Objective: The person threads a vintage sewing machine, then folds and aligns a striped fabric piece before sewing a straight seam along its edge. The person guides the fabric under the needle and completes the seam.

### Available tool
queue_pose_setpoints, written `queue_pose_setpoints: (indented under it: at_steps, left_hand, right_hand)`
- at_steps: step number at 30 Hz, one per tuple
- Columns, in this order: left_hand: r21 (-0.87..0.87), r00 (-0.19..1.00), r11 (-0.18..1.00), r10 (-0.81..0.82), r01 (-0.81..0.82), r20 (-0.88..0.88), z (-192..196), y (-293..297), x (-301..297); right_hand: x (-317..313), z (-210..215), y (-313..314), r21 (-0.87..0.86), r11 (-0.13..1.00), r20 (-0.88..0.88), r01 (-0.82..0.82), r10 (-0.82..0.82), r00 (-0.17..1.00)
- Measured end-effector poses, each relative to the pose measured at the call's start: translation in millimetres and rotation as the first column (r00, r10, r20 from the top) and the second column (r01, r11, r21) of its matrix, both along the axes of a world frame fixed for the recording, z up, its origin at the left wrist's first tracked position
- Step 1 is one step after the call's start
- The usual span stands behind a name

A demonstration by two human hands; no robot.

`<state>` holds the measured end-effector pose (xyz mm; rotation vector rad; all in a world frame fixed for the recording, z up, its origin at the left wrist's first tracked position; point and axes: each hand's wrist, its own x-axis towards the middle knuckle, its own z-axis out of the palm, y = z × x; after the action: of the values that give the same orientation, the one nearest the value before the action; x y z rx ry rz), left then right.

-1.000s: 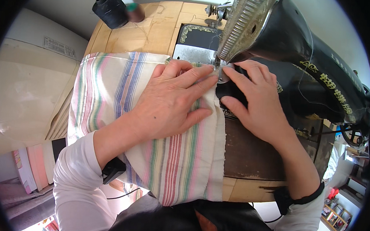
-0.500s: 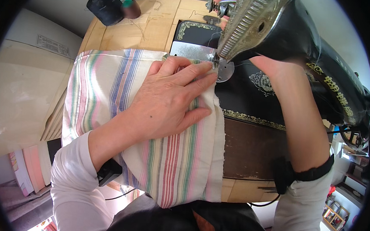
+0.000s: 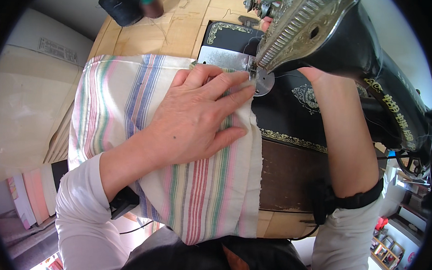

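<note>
Right, up at the far corner of the pale wooden bench (image 3: 182, 31) sits a fat black spool of thread (image 3: 120, 3), with a smaller dark brown spool (image 3: 153, 6) touching it on the right. Looming over everything on the right side is the black cast-iron sewing machine (image 3: 377, 80) with its gold scrollwork, and its ribbed silver faceplate (image 3: 296, 28) blocks the view of the needle area almost completely. Off to the left, beige cardboard boxes (image 3: 24, 108) stand beside the bench.

Now the cloth: a cream fabric striped in pink, green and blue (image 3: 197, 193) lies spread across the bench and hangs over the near edge toward the lap. Its right edge runs along the black machine bed, its far corner reaching the shiny metal needle plate (image 3: 225, 60).

The left hand (image 3: 197, 119) lies flat on the fabric, fingers spread, palm down, pressing rather than pinching, fingertips right beside the needle plate. The right hand (image 3: 268, 23) is nearly all hidden behind the faceplate; the forearm (image 3: 344, 138) passes under the machine's arm, and whether that grip is open or closed on anything, I cannot tell. A black band (image 3: 350, 198) wraps the right arm at the sleeve.
</note>
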<state>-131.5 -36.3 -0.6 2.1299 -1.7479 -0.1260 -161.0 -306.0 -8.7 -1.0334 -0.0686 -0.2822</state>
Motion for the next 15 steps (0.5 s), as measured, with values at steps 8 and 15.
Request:
queue_pose_setpoints:
  at_steps: [8,15]
  left_hand:
    - [-0.033,1.000,0.999,-0.008,0.008,0.024,-2,1,0]
    - [-0.095,0.997,0.995,-0.009,0.016,0.071,-3,0,-1]
  right_hand:
    - [-60,3,33,-0.818,0.560,-0.285,0.131,-0.594,0.752]
    - [-69,1,46,-0.927,0.376,-0.165,-0.003,-0.400,0.902]
